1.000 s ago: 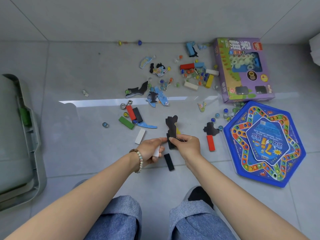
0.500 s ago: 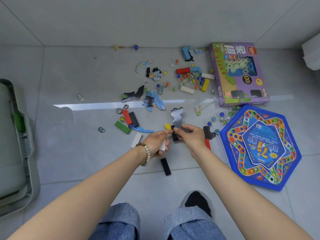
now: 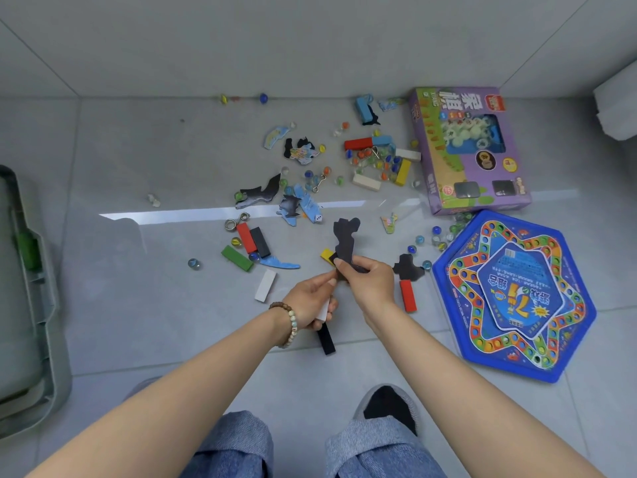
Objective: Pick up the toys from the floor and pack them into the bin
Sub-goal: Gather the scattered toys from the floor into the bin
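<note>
You pinch a flat black piece [image 3: 345, 243], standing up, in your right hand [image 3: 371, 285]. A white block [image 3: 323, 311] sits in your left hand [image 3: 309, 302]. Blocks [image 3: 237, 258], marbles [image 3: 193, 264] and more pieces [image 3: 262, 193] lie all over the floor [image 3: 155, 305]. The grey bin [image 3: 43, 294] is far left.

Bright, sharp, glare streak, wide-angle bowing

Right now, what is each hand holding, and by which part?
The right hand pinches the dark puzzle piece by its lower end. The left hand grips a white block in its curled fingers, only one end showing.
</note>
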{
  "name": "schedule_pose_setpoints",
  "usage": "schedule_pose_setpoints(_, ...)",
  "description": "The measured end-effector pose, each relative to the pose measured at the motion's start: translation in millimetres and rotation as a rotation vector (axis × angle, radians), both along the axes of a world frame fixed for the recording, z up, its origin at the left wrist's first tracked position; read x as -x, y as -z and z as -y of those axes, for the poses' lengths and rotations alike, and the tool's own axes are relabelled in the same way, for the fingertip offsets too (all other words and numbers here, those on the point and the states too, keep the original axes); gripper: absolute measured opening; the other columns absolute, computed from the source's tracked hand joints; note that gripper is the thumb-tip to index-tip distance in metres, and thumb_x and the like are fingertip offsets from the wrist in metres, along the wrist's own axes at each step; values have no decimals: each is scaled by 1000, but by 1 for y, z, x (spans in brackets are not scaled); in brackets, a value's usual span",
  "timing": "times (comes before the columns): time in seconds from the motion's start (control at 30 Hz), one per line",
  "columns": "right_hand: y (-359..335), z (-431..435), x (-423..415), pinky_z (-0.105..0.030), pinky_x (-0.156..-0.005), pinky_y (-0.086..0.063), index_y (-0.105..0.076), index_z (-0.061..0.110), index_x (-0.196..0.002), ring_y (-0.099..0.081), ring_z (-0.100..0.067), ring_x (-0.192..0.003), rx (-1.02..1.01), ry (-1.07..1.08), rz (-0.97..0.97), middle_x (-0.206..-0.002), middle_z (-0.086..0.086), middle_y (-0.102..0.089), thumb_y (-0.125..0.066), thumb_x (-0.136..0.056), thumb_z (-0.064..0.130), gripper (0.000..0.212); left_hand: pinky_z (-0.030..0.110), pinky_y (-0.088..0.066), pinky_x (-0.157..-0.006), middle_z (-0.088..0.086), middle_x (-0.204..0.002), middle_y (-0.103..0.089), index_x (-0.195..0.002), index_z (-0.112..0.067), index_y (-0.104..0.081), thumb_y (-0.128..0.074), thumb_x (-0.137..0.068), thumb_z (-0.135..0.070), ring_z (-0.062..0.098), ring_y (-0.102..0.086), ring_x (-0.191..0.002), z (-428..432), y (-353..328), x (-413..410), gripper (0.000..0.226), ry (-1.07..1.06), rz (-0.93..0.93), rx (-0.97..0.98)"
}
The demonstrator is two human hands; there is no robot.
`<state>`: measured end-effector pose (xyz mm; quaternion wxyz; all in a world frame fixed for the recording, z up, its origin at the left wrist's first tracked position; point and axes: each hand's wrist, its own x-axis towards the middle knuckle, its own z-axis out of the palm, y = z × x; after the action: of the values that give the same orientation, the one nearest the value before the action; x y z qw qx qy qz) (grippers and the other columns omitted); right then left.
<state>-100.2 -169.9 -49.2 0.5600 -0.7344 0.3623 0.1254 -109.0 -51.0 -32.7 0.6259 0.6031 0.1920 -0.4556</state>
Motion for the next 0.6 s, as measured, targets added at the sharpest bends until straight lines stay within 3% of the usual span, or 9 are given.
schedule_pose_setpoints(0.1, -4, 1, -2, -29, -78, -53, -71, 19, -76, -60, -12, -72, -99, 20, -20, -74, 1, -69, -74, -79, 17, 5, 13, -28, -36, -1, -60, -43, -125, -35, -48, -36, -101, -28, 10, -40, -50, -2, -1, -1, 27, -2, 11, -7)
schedule_pose_setpoints(0.23, -9, 6, -10, -14, -67, -50, -70, 9, -99, -62, -11, -74, -205, 51, -53, -83, -3, -68, -75, -79, 17, 23, 13, -28, -36, -1, -59, -44, -128, -33, -48, -36, -101, -29, 10, -41, -49, -7, -6, -5, 30, -2, 28, -7)
schedule_pose_setpoints(0.33, -31, 10, -17, -22, -79, -52, -68, 7, -106, -65, -16, -87, -378, 106, -38, -95, -7, -70, -73, -80, 14, 27, 14, -29, -37, -1, -60, -44, -122, -29, -53, -35, -101, -29, 7, -43, -47, -18, -25, -17, 28, -15, 85, -8)
schedule_pose_setpoints(0.47, -102, -2, -43, -16, -68, -54, -65, 6, -108, -63, -12, -77, -494, 21, 73, -90, -5, -68, -67, -84, 10, 24, 12, -23, -32, 0, -59, -43, -93, -12, -58, -34, -102, -25, 4, -41, -38, -56, -81, -39, 29, -153, 148, -77)
schedule_pose_setpoints(0.6, -209, -48, -65, -14, -74, -54, -69, 15, -98, -61, -8, -71, -481, -241, 207, -84, 2, -68, -66, -85, 11, 14, 10, -18, -31, -4, -52, -41, -81, -14, -50, -35, -101, -29, 4, -38, -35, -123, -166, -50, 29, -324, 211, -59)
